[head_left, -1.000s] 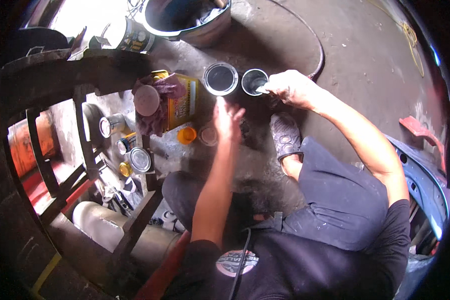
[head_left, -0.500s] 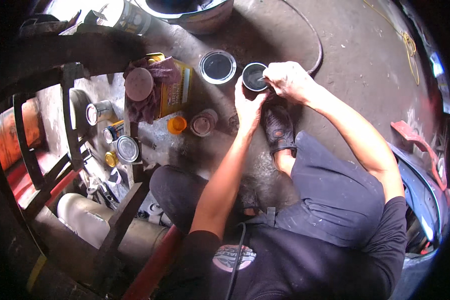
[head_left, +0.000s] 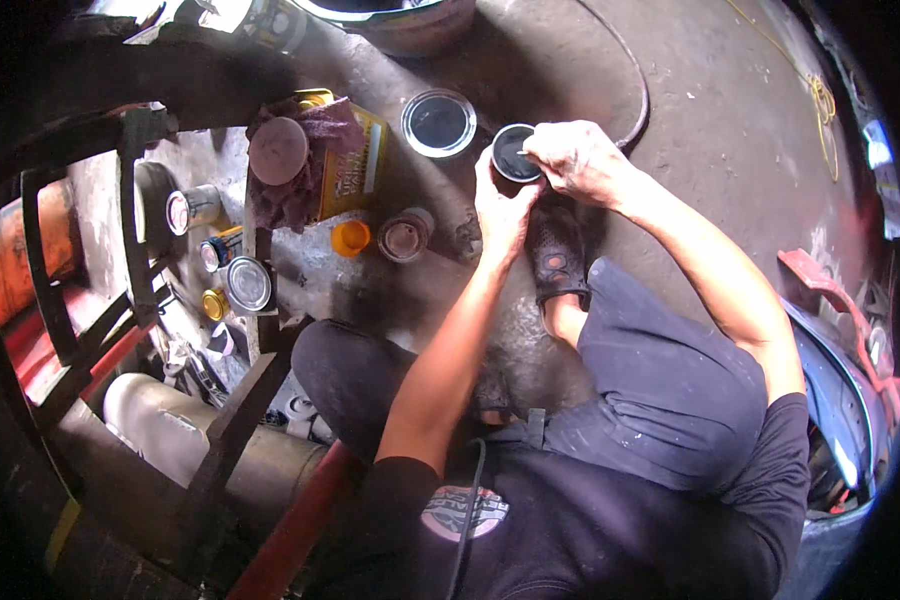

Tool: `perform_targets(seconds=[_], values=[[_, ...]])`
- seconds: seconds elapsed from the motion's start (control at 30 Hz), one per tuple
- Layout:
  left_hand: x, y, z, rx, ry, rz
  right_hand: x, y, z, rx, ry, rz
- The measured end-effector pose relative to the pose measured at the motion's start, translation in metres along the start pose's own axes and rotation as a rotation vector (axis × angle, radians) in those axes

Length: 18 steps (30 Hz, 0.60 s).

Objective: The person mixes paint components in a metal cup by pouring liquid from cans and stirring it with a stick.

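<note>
Stirring, seemingly partway through and unfinished, you're clasping the dark-filled cup (head_left: 507, 157) in your left hand (head_left: 503, 215) and pinching a thin tool (head_left: 524, 153) in your right hand (head_left: 578, 163).

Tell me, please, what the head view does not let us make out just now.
In the head view:
Most of the thin tool: hidden by the right hand.
Part of the cup: its outside is behind the left hand.
Part of the tub: cut off by the upper edge.
Part of the yellow tin: covered by the cloth.
</note>
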<state>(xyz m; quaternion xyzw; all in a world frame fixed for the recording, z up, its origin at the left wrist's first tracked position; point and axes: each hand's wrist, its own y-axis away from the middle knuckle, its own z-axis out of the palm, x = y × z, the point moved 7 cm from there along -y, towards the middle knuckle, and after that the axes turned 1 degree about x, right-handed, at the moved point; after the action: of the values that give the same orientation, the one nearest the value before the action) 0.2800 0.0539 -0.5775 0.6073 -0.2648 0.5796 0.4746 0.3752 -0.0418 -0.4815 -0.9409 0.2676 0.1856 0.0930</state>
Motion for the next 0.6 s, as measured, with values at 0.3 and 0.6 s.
perform_targets(seconds=[0.3,0.6], values=[[-0.005,-0.008,-0.004,-0.009,-0.071,0.035,0.007,0.0,-0.013,0.133,0.048,-0.021],[-0.014,-0.008,-0.002,-0.001,-0.067,-0.002,0.003,-0.003,0.0,-0.065,-0.113,-0.008]])
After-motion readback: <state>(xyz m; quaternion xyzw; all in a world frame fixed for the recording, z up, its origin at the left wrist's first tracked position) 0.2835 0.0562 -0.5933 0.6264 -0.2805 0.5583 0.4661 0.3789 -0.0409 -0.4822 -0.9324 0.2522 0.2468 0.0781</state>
